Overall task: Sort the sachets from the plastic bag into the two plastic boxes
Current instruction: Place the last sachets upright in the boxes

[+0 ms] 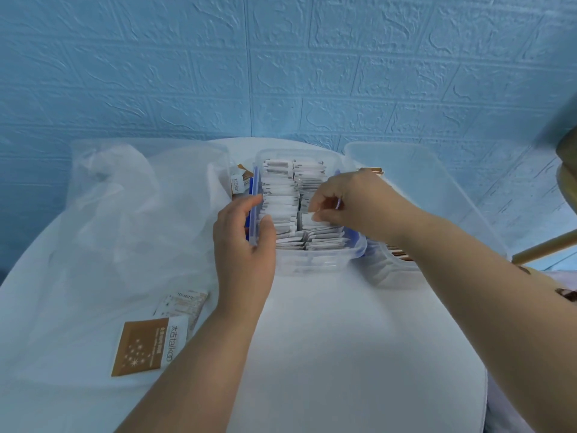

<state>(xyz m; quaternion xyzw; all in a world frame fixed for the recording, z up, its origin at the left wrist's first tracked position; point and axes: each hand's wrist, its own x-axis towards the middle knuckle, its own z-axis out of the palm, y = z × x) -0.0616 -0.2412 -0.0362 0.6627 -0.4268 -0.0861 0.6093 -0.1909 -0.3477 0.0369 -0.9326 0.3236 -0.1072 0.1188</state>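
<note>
Sachet (307, 219) pinched in right hand (345, 200), left hand (245, 245) gripping box (312, 263) wall — thumb inside.

Clear glossy plastic box (312, 265), blue plastic clips (254, 182), between the hands; matt white paper sachets (281, 204) inside. Left of left hand (243, 242): thin, crinkled translucent plastic bag (125, 207); smooth brown printed sachet (140, 345). Beyond right hand (349, 198): frosted plastic box (437, 182). Wall (281, 73): embossed, rough.

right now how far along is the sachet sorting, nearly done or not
Well along. Done: the middle box is packed with white sachets, and the right box holds some brown ones. In hand: the right hand pinches one white sachet over the middle box while the left hand grips its wall. Left: a few brown sachets lie at the plastic bag.
</note>
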